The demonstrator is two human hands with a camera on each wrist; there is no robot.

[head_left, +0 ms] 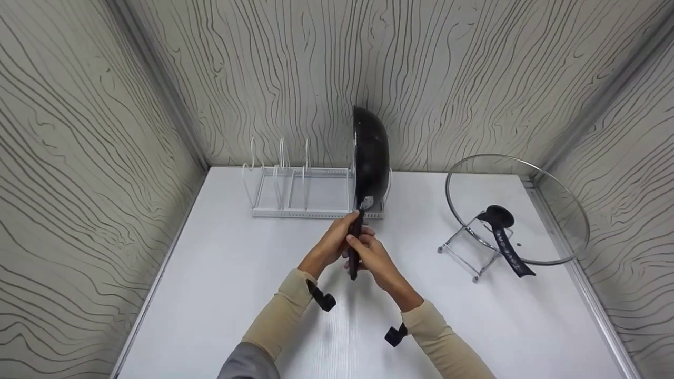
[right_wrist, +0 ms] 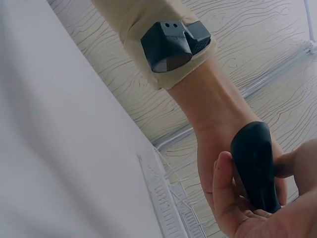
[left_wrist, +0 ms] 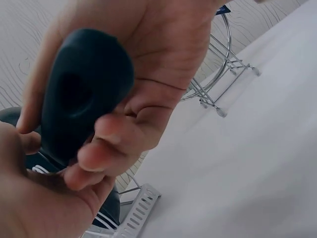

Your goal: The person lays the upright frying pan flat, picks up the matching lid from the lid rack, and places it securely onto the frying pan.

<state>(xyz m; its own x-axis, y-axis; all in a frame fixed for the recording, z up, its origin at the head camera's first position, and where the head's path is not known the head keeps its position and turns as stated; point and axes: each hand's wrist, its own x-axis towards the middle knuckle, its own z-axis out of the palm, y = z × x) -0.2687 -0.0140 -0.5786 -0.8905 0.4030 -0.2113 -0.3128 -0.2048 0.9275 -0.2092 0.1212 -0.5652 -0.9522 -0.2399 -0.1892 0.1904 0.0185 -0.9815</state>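
Note:
A black wok [head_left: 373, 152] stands on edge over the right end of a white wire rack [head_left: 321, 215], its open side facing left. Its black handle [head_left: 354, 258] points toward me. My left hand [head_left: 335, 239] grips the handle close to the pan, and my right hand [head_left: 373, 258] holds it from the right, nearer the end. In the left wrist view the handle's end [left_wrist: 84, 94] fills the space between both hands, with curled fingers around it. The right wrist view also shows the handle [right_wrist: 255, 163] between the hands.
At the right, a glass lid [head_left: 553, 210] with a black handle [head_left: 508, 247] leans on a small chrome stand [head_left: 458, 255]. Upright wire dividers [head_left: 279, 179] rise from the rack's left part. Wood-patterned walls [head_left: 295, 79] enclose the white table [head_left: 221, 295] at the back and sides.

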